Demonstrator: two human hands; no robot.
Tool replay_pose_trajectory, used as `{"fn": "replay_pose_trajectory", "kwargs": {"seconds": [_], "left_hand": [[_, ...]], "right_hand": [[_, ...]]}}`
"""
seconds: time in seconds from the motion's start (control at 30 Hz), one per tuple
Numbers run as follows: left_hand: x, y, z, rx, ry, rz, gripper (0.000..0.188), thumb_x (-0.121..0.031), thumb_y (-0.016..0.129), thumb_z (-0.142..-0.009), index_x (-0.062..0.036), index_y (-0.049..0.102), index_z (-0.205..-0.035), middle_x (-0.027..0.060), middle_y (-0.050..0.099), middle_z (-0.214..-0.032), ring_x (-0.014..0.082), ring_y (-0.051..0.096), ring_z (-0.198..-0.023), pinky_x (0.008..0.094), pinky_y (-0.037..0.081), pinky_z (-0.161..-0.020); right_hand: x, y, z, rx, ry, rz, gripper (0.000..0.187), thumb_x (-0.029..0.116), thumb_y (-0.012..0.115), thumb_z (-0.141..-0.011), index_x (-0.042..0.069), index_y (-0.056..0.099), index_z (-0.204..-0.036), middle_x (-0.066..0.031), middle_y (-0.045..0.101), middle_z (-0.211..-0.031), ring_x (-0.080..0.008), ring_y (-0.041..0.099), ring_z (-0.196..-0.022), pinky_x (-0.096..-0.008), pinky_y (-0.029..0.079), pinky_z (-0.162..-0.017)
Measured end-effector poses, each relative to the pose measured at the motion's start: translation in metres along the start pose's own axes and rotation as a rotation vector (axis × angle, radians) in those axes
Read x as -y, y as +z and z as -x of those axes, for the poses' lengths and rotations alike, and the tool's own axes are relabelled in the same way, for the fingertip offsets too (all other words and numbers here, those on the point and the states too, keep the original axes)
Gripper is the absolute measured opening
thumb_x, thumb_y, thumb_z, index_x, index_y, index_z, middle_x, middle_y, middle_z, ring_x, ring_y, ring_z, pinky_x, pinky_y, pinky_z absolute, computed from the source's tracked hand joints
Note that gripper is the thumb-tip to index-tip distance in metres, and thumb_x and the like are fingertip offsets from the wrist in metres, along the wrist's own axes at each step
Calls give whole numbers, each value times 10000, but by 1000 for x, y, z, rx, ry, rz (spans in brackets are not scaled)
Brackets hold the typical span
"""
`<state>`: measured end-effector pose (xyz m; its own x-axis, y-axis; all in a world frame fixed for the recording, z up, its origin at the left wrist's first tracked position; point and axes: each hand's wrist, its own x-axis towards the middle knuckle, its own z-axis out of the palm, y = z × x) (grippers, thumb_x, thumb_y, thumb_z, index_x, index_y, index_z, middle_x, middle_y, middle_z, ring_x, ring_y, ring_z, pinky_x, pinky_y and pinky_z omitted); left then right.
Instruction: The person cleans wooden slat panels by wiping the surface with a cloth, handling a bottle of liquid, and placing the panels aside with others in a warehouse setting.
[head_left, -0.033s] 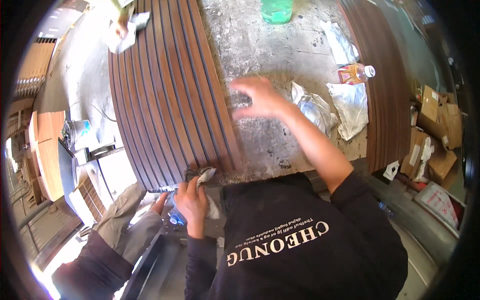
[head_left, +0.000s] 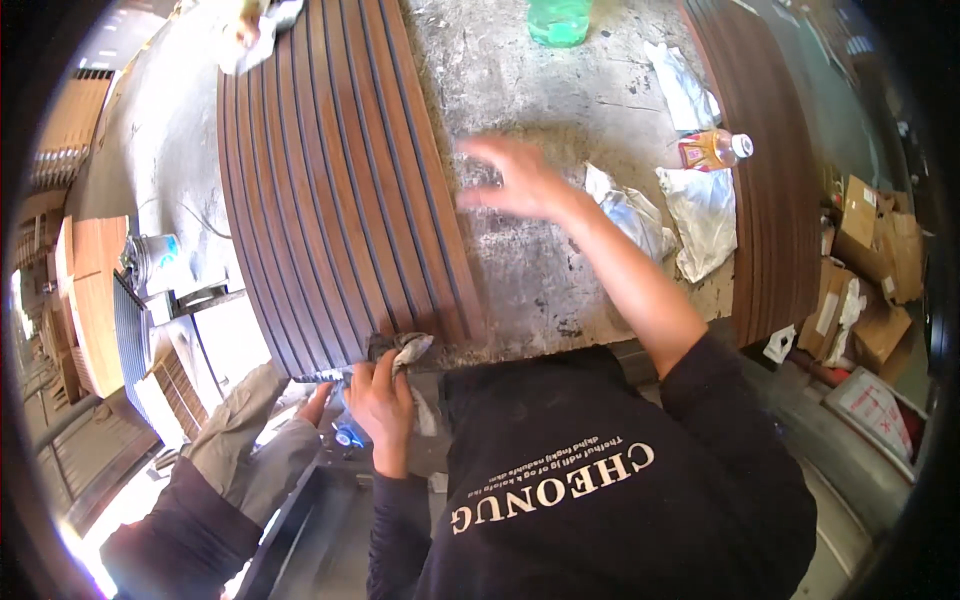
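Observation:
A brown slatted panel (head_left: 335,190) with dark grooves lies lengthwise on a worn, stained table (head_left: 500,80). My left hand (head_left: 380,405) is at the panel's near end, its fingers closed around a crumpled grey rag (head_left: 400,350) pressed against the edge. Over the bare tabletop, just right of the panel, my right hand (head_left: 525,185) hovers with thumb and fingers spread, slightly blurred and holding nothing. At the panel's far left, another person's hand (head_left: 245,30) holds a white cloth (head_left: 258,50) on the slats.
Another person's hand (head_left: 315,405) is near the panel's lower left corner. To the right lie white crumpled bags (head_left: 700,220), a bottle of amber drink (head_left: 715,150) and a second brown panel (head_left: 775,200). A green container (head_left: 558,22) stands at the back. Cardboard boxes (head_left: 868,225) sit off the right side.
The other person's hand with the white cloth has slid farther away along the panel. My right hand has shifted slightly away from me; my left hand stays nearly in place.

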<state>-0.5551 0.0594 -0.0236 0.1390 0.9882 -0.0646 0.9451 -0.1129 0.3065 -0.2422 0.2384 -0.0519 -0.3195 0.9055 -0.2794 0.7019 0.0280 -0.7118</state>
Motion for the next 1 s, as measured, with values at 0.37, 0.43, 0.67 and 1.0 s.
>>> {"fn": "replay_pose_trajectory", "kwargs": {"seconds": [0.37, 0.43, 0.67, 1.0], "left_hand": [[-65, 55, -83, -185, 187, -97, 370, -139, 589, -740, -220, 669, -1091, 49, 556, -973, 251, 526, -915, 402, 336, -756], [-72, 44, -153, -249, 162, -154, 321, -140, 576, -761, -209, 656, -1064, 62, 548, -941, 259, 528, -901, 416, 342, -736], [-77, 51, -97, -143, 175, -69, 322, -119, 605, -742, -183, 684, -1048, 77, 535, -895, 256, 518, -856, 393, 311, -745], [-75, 44, -218, -250, 164, -122, 255, -135, 606, -767, -187, 667, -1008, 92, 535, -918, 290, 541, -924, 477, 381, -786]], "right_hand": [[-24, 26, -140, -542, 103, 573, 726, 586, 222, -948, 124, 143, -1502, -79, 131, -1569, -287, 61, -1451, -565, 22, -1149], [-16, 30, -144, -580, 61, 579, 719, 583, 239, -945, 132, 166, -1500, -57, 155, -1566, -278, 83, -1449, -565, 41, -1149], [-31, 32, -140, -548, 109, 556, 710, 578, 241, -943, 144, 172, -1500, -49, 165, -1565, -275, 101, -1447, -562, 46, -1150], [-14, 39, -151, -591, 42, 510, 689, 526, 311, -940, 135, 195, -1496, -57, 209, -1551, -277, 123, -1444, -564, 47, -1152]]}}
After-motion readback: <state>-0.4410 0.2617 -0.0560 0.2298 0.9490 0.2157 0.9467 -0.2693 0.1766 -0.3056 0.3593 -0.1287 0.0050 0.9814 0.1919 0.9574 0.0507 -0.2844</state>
